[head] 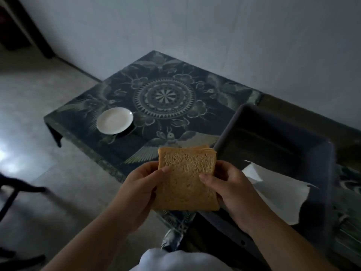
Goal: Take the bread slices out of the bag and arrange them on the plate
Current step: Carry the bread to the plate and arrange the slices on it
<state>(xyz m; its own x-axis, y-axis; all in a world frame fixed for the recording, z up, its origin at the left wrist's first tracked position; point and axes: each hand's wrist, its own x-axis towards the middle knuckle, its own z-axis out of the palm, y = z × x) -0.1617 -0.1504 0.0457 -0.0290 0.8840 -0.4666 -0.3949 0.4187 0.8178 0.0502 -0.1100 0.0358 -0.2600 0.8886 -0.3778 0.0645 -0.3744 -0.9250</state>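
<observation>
A stack of brown bread slices is held up over the near edge of the low table, gripped from both sides. My left hand holds its left edge with the thumb on the top slice. My right hand holds the right edge the same way. A white round plate stands bare on the table's left side, well beyond the bread. A white bag lies crumpled inside the grey bin to the right of my right hand.
The low table has a dark cloth with a mandala pattern and stands against a pale wall. A dark grey bin sits on its right part. Dark chair legs show at the left on a tiled floor.
</observation>
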